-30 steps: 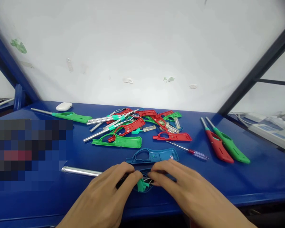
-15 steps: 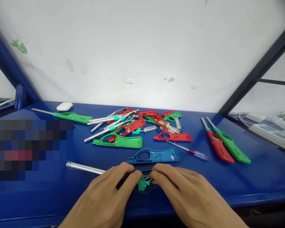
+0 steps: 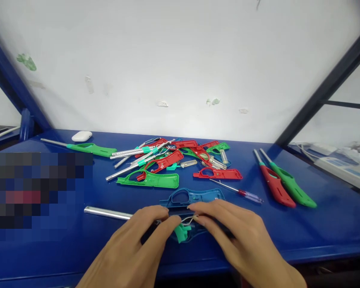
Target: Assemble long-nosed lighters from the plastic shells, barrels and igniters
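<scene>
My left hand (image 3: 135,244) is closed on a partly assembled gas lighter, near the root of its metal tube (image 3: 108,213), which points left. A turquoise trigger (image 3: 182,233) sits beside its thumb tip. Thin white wires (image 3: 187,219) run from there to my right hand (image 3: 243,232), whose thumb and forefinger appear to pinch their end. Below both hands lies a dark blue shell half (image 3: 199,233) of the lighter, largely covered by the fingers. Just behind, a second blue shell half (image 3: 195,196) lies with its inside up.
A pile of red and green shell halves (image 3: 168,160), metal tubes and clear fuel tanks (image 3: 218,163) lies farther back. A screwdriver (image 3: 249,195) is at right, near red (image 3: 277,188) and green (image 3: 297,190) lighters. Another green lighter (image 3: 99,149) and a white case (image 3: 82,136) are back left.
My right hand has shifted a little up and its fingers have parted from the left hand, leaving more of the white wires and trigger in sight. The left hand stays nearly in place.
</scene>
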`<state>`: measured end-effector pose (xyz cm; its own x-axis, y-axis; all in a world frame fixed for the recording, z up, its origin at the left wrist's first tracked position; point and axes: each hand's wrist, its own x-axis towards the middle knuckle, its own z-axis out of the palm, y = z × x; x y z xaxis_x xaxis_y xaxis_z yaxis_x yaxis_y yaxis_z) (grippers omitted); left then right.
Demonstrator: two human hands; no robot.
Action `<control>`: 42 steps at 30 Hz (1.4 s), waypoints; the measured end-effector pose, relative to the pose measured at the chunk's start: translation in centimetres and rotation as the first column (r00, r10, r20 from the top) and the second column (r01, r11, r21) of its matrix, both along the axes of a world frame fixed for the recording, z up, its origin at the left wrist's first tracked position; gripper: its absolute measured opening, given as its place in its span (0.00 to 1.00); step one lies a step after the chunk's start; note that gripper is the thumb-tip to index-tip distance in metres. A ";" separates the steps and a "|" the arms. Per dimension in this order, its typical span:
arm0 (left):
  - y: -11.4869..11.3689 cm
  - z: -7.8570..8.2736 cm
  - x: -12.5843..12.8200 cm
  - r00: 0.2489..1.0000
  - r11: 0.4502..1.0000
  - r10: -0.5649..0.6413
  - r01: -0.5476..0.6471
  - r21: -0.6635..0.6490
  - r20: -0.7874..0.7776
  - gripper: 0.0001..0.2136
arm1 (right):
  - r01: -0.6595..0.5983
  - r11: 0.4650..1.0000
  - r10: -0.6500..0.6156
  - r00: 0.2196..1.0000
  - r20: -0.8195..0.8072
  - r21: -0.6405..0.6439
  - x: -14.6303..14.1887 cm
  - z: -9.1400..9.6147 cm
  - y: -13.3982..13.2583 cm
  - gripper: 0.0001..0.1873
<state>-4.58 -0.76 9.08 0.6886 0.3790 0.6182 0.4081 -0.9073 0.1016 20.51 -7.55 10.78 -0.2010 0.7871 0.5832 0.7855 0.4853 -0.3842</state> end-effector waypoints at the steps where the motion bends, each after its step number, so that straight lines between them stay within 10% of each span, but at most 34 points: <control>1: 0.0 0.0 0.1 1.000 1.000 -0.016 0.016 -0.007 0.022 0.23 | 0.006 1.000 -0.006 1.000 -0.017 0.012 0.0 -0.1 0.0 0.10; 42: 0.9 0.4 0.5 0.990 0.996 -0.025 0.037 -0.086 0.137 0.23 | -0.093 0.995 0.093 0.996 -0.006 0.039 0.4 -0.3 -0.2 0.09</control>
<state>-4.08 0.13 9.49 0.6133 0.4156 0.6717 0.3569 -0.9044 0.2338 20.89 -7.73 10.49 -0.2677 0.7420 0.6147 0.7332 0.5708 -0.3697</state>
